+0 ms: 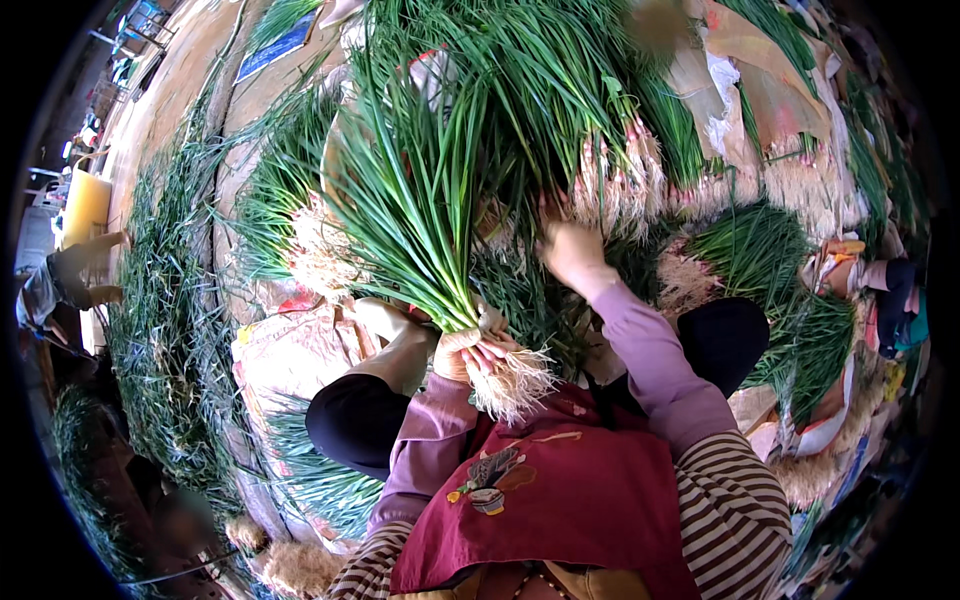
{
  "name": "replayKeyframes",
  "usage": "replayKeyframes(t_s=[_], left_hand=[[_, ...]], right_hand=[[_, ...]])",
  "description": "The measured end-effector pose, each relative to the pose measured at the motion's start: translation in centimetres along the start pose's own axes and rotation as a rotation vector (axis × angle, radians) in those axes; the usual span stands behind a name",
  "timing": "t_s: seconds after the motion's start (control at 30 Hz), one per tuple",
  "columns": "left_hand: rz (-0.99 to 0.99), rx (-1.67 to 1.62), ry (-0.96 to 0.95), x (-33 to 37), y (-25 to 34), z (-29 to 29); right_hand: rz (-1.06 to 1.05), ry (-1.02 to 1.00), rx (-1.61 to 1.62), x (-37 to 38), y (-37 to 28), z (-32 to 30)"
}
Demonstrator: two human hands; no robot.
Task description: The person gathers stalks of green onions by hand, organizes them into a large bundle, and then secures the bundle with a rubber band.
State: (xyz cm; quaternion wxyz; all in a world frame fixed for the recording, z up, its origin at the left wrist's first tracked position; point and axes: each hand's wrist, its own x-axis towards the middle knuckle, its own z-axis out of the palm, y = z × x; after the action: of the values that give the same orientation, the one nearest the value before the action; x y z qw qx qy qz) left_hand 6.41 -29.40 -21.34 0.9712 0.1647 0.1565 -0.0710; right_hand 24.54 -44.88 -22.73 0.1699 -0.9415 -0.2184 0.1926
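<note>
A thick bunch of spring onions [425, 215] is gripped near its white ends by my left hand [456, 356], held over my lap. Its pale roots [508, 385] point toward me and the long green leaves fan away. My right hand [574, 252] reaches forward to the near edge of a big pile of spring onions [530, 90], by the pinkish stem ends. Its fingers are blurred and partly hidden, so I cannot make out what they hold. To the right of that hand hang dense white roots [625, 180] of the pile.
Another bunch with roots [325, 250] lies left of my held one. A pale sack [295, 360] sits by my left knee. More spring onions [755, 245] lie right. Loose leaves [165, 330] litter the floor at left. Other people [60, 285] are at the far left and right.
</note>
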Motion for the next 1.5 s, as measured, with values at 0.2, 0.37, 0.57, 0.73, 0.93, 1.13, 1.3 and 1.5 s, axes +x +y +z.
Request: replayKeyframes(t_s=[0.2, 0.37, 0.57, 0.73, 0.93, 1.13, 1.3, 1.5], left_hand=[[-0.031, 0.038, 0.087, 1.2, -0.5, -0.4], [-0.174, 0.038, 0.166, 1.1, -0.5, -2.1], [-0.162, 0.261, 0.225, 1.8, -1.3, -1.9], [-0.104, 0.271, 0.241, 1.8, -1.3, -0.1], [-0.173, 0.267, 0.210, 1.6, -0.9, -1.8], [-0.069, 0.414, 0.191, 1.2, -0.8, -3.3], [0.074, -0.028, 0.041, 0.7, -1.5, 0.7], [-0.045, -0.200, -0.133, 0.1, 0.8, -1.8]], right_hand=[[-0.018, 0.380, -0.453, 10.7, 4.8, 0.7], [0.222, -0.035, 0.621, 1.7, -1.6, -3.4], [-0.517, 0.233, 0.307, -4.6, -2.9, 1.1], [0.025, 0.146, 0.207, -3.3, 1.1, 2.4], [0.188, -0.301, 1.228, -3.7, -1.8, 0.9], [-0.030, 0.103, 1.200, -6.0, -0.9, -5.2], [0.055, 0.682, 0.906, -13.5, 8.4, -15.2], [0.787, 0.759, 0.032, -23.8, 23.2, -14.9]])
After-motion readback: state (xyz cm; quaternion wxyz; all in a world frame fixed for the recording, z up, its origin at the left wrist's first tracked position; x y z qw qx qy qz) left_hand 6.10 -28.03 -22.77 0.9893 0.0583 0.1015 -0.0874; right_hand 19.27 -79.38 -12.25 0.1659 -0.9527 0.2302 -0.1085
